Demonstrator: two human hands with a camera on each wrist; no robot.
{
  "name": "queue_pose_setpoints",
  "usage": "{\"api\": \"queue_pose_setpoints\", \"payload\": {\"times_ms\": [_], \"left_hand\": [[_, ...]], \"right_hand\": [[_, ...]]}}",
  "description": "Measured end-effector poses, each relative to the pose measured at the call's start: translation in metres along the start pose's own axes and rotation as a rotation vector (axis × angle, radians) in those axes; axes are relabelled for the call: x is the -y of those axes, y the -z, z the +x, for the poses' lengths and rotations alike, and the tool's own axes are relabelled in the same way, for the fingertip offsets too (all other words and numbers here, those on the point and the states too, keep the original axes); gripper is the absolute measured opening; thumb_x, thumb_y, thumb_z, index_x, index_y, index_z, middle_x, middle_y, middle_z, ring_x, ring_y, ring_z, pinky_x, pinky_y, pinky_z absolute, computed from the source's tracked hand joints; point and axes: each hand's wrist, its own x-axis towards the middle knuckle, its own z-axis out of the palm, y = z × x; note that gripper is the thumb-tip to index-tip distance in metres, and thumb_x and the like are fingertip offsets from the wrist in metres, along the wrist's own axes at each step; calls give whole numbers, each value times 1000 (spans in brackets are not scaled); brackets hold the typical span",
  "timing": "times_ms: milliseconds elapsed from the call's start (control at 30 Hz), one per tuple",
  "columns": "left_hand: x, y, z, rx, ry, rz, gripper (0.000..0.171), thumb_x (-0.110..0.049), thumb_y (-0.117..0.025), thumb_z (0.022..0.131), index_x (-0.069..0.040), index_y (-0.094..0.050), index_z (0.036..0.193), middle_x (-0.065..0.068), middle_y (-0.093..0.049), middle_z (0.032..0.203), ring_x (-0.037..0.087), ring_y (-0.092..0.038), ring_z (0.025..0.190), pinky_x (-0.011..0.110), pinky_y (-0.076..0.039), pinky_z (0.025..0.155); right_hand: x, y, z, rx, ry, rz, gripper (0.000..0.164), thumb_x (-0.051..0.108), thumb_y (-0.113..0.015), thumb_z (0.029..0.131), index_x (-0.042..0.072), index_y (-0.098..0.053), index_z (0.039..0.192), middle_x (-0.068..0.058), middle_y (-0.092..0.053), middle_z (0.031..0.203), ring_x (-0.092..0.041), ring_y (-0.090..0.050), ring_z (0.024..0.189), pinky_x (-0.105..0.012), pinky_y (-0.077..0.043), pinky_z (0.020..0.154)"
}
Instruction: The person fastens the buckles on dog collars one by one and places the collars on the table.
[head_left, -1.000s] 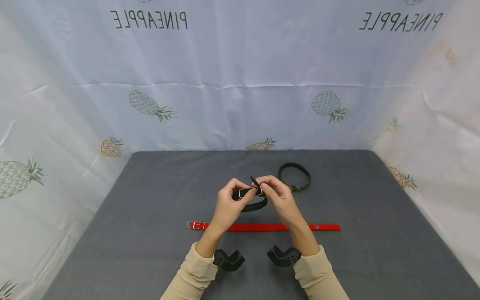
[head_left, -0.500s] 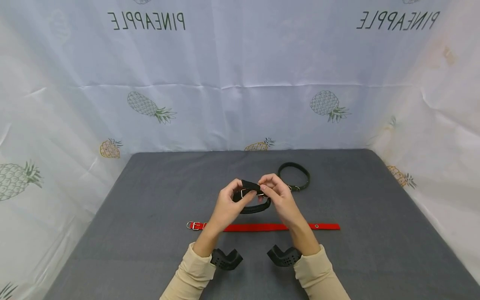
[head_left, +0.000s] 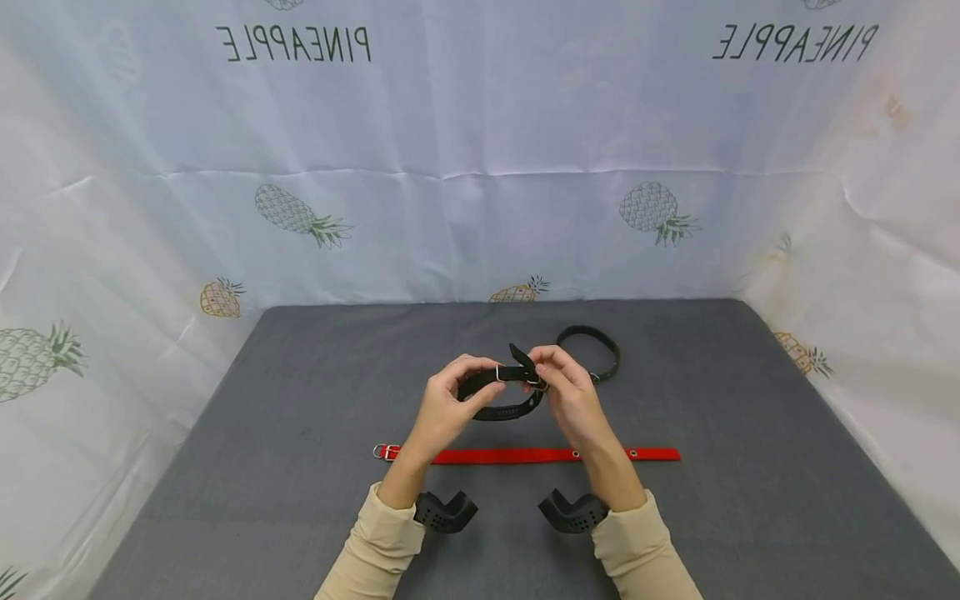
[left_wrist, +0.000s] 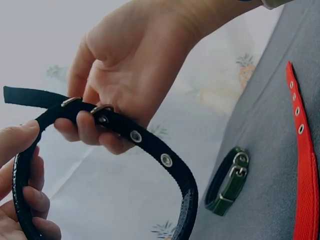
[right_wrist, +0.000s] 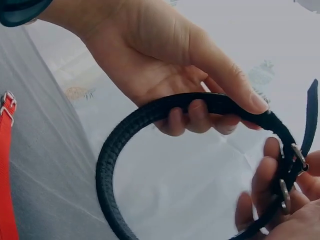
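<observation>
A black buckled collar [head_left: 506, 412], bent into a loop, is held above the table between both hands. My left hand [head_left: 442, 408] grips its left side, thumb in front and fingers behind; the left wrist view shows those fingers curled around the band. At the metal buckle [head_left: 534, 381] my right hand [head_left: 573, 400] pinches the strap. The strap's loose end [right_wrist: 311, 110] sticks out past the buckle. Metal-rimmed holes [left_wrist: 136, 136] run along the band in the left wrist view. The right fingers hide part of the buckle in the head view.
A red collar [head_left: 502, 456] lies stretched flat across the grey table [head_left: 300, 500], nearer than the hands, its buckle at the left. Behind the right hand lies a dark green collar [left_wrist: 230, 187], fastened in a ring. A pineapple-print curtain [head_left: 450, 233] surrounds the table.
My left hand has shifted left, away from the right hand, leaving more of the band showing between them. The strap end, folded toward the left half a second ago, now points up by the buckle.
</observation>
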Motion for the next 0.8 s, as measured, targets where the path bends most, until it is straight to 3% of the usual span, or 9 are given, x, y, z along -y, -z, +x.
{"api": "queue_pose_setpoints", "payload": {"times_ms": [267, 500, 800], "left_hand": [[1, -1, -1, 36, -1, 28, 29, -6, -69, 88, -1, -66, 116, 18, -62, 106, 0, -61, 94, 19, -53, 86], [0, -2, -1, 49, -28, 46, 27, -8, -69, 88, -1, -66, 114, 15, -62, 103, 1, -60, 94, 19, -53, 84], [2, 1, -1, 90, -68, 45, 28, -8, -67, 89, -3, -66, 116, 16, -60, 103, 2, -58, 93, 18, -53, 83]], "right_hand": [[9, 1, -4, 44, -87, -148, 21, 28, -43, 104, 19, -60, 111, 13, -62, 105, -3, -58, 100, -17, -44, 92], [10, 0, -4, 58, -57, -162, 19, 24, -44, 104, 21, -57, 91, 12, -58, 94, -6, -56, 92, -23, -45, 88], [10, -1, -4, 36, -28, -171, 22, 15, -48, 101, 20, -57, 82, 13, -61, 88, -8, -58, 87, -28, -45, 87]]}}
